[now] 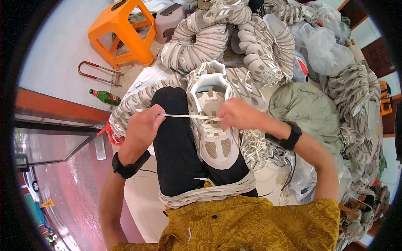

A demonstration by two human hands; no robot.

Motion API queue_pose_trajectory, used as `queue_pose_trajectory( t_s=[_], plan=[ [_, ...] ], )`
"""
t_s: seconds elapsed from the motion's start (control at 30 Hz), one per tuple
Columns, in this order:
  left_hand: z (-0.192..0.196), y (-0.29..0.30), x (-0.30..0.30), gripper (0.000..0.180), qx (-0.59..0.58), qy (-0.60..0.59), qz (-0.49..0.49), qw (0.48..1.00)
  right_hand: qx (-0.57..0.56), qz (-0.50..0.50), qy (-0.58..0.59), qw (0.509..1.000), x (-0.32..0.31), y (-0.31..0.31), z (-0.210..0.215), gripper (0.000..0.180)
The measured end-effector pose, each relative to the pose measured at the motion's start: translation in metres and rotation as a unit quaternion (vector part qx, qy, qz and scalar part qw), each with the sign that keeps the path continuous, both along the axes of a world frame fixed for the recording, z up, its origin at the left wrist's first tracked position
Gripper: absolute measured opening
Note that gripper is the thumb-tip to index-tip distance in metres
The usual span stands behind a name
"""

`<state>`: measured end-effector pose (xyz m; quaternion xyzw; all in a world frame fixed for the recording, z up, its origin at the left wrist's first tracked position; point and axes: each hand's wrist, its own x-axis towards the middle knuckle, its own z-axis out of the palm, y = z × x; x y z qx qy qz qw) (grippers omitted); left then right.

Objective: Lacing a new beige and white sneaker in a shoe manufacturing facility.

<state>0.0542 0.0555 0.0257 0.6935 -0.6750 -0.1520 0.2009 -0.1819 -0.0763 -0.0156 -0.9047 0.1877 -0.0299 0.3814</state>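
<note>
A beige and white sneaker rests on my right thigh, its toe pointing toward me. A cream shoelace runs from its lacing and is stretched taut between my hands. My left hand, over my left thigh, pinches one end of the lace. Just above the sneaker's tongue, my right hand has its fingers closed on the lace too. The lower rows of the sneaker are threaded. Across my lap lies a bundle of loose cream laces.
An orange plastic stool stands at the far left, near a green bottle. Rows of stacked sneaker uppers fill the far side. To my right are a grey-green sack, a tangled lace pile and clear plastic bags.
</note>
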Motion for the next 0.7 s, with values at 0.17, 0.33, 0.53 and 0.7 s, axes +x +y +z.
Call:
queue_pose_trajectory(
  t_s=[0.17, 0.33, 0.53, 0.7],
  plan=[
    [-0.003, 0.000, 0.003, 0.007, -0.008, 0.007, 0.014, 1.000, 0.177, -0.011, 0.074, 0.981, -0.016, -0.011, 0.007, 0.012],
    [-0.005, 0.000, 0.004, 0.007, -0.019, 0.002, -0.016, 1.000, -0.085, -0.070, -0.031, 0.993, -0.030, 0.005, 0.002, 0.016],
    [-0.002, 0.001, 0.001, 0.008, 0.019, -0.007, 0.004, 1.000, -0.343, 0.061, -0.103, 0.931, -0.018, 0.017, -0.002, 0.011],
    [-0.002, 0.003, -0.001, 0.008, 0.019, -0.001, -0.002, 1.000, -0.368, 0.066, -0.125, 0.919, -0.019, 0.021, 0.000, 0.007]
  ],
)
